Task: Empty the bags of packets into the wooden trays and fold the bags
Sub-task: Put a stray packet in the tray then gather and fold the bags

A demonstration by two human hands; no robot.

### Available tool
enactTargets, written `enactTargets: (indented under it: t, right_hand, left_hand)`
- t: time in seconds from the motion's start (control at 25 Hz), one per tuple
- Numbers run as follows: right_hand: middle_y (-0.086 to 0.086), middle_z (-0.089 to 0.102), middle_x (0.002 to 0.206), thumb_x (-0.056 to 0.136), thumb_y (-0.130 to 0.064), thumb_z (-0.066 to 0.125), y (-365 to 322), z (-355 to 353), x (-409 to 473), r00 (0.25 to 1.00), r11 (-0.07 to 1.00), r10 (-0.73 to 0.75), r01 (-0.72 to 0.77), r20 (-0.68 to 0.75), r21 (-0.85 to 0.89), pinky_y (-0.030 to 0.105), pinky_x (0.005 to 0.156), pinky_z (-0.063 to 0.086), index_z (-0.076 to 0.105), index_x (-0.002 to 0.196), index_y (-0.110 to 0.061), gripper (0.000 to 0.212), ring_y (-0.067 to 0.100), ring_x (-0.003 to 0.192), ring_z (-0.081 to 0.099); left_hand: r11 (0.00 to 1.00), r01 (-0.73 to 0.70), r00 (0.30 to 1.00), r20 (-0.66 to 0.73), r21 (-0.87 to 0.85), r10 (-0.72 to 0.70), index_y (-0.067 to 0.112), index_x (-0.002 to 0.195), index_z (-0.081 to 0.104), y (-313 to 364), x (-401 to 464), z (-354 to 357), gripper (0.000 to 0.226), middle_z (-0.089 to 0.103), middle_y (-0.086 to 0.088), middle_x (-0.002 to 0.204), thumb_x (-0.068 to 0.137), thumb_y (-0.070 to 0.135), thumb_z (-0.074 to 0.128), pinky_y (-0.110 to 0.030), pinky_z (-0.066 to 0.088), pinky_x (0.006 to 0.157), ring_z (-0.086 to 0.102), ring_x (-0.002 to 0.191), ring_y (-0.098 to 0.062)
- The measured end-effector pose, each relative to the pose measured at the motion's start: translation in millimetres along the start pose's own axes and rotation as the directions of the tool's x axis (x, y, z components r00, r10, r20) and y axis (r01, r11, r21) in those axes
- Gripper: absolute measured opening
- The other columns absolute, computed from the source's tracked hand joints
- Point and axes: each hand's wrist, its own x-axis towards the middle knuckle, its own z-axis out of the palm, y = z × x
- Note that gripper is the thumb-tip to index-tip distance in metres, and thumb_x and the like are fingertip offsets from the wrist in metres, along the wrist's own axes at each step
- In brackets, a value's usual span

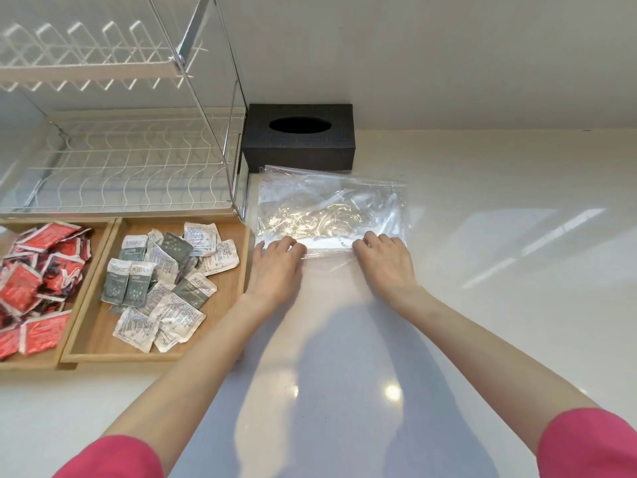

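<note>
Bag point(331, 208) lies flat, near edge under fingers point(293, 244) of both hands.

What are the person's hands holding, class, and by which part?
Both the left hand and right hand press on the near edge of the empty clear bag, flat on the counter.

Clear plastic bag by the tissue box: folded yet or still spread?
Mostly spread. The clear plastic bag lies flat and empty on the counter; only its near edge looks turned over, under the left hand and right hand.
</note>
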Motion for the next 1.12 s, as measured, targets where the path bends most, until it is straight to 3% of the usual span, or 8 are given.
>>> enactTargets:
  t: [0.12,0.28,0.48,0.6,0.72,0.84,0.92,1.12]
  right_hand:
    - [0.004,0.056,0.057,0.022,0.003,0.077,-2,-10,-5,1.000,1.000,-0.001,0.001,0.028,0.005,0.024,0.046,0.026,0.055,0.058,-0.012,0.045,0.023,0.045,0.053]
    - [0.013,0.057,0.103,0.079,0.003,0.050,0,-14,-12,0.995,0.991,0.031,-0.043,0.090,0.126,0.032,0.067,0.026,0.054,0.099,-0.006,0.022,0.032,0.092,0.053]
    - [0.018,0.062,0.090,0.077,0.002,0.052,-16,-20,-29,0.994,0.964,0.093,-0.076,-0.053,0.256,0.036,0.058,0.033,0.062,0.097,-0.003,0.023,0.037,0.082,0.060]
    - [0.007,0.062,0.063,0.050,-0.004,0.077,-35,-23,-50,0.986,0.979,0.077,-0.047,-0.148,0.197,0.027,0.042,0.039,0.066,0.071,-0.013,0.026,0.029,0.053,0.059]
    - [-0.001,0.062,0.066,0.047,-0.012,0.081,-57,-22,-78,0.992,0.971,0.042,-0.012,-0.120,0.240,0.024,0.045,0.040,0.065,0.075,-0.021,0.033,0.021,0.056,0.059]
    - [0.006,0.061,0.104,0.077,-0.015,0.060,-68,-27,-97,0.999,0.946,0.045,-0.049,0.018,0.321,0.034,0.073,0.044,0.058,0.111,-0.017,0.033,0.028,0.091,0.058]
    - [0.006,0.047,0.127,0.088,-0.024,0.044,-70,-29,-106,0.981,0.883,-0.020,-0.072,0.191,0.463,0.038,0.093,0.033,0.043,0.129,-0.019,0.041,0.028,0.114,0.046]
    - [0.005,0.050,0.128,0.090,-0.038,0.048,-42,-49,-107,0.974,0.556,0.120,-0.225,0.191,0.800,0.032,0.105,0.030,0.049,0.128,-0.022,0.041,0.020,0.122,0.046]
  left_hand:
    - [0.998,-0.010,0.996,-0.087,-0.065,0.004,0.009,0.128,0.043,4,-12,-4,0.048,0.046,-0.015,0.133,0.081,0.010,0.049,-0.046,0.024,0.106,0.039,0.127,-0.033]
    - [0.921,-0.022,0.944,-0.312,-0.389,-0.109,0.001,0.110,0.054,11,-41,-10,0.032,0.053,-0.016,0.106,0.080,0.011,0.055,-0.031,0.037,0.085,0.053,0.102,-0.032]
    - [0.617,0.253,0.948,0.065,-0.745,-0.310,0.004,0.114,0.053,38,-68,-14,0.035,0.057,-0.007,0.113,0.087,0.027,0.053,-0.021,0.040,0.086,0.057,0.103,-0.019]
    - [0.189,0.448,0.884,0.401,-0.874,-0.239,0.006,0.134,0.034,49,-69,-11,0.062,0.049,-0.004,0.130,0.086,0.041,0.052,-0.032,0.044,0.096,0.050,0.120,-0.020]
    - [-0.370,0.454,0.853,0.515,-0.810,-0.080,0.009,0.117,0.043,51,-66,-6,0.045,0.052,-0.009,0.108,0.084,0.037,0.056,-0.030,0.054,0.072,0.059,0.103,-0.023]
    - [-0.353,0.454,0.825,0.536,-0.818,-0.181,0.012,0.095,0.042,54,-70,0,0.015,0.053,-0.011,0.079,0.088,0.019,0.053,-0.021,0.052,0.048,0.062,0.064,-0.016]
    - [-0.292,0.453,0.806,0.527,-0.843,-0.270,0.010,0.106,0.045,52,-74,4,0.017,0.053,-0.010,0.077,0.089,0.011,0.047,-0.019,0.048,0.042,0.062,0.050,-0.013]
    - [-0.244,0.416,0.831,0.476,-0.876,-0.290,0.012,0.111,0.049,39,-83,-2,0.024,0.063,-0.005,0.086,0.090,0.003,0.042,-0.020,0.047,0.041,0.061,0.044,-0.008]
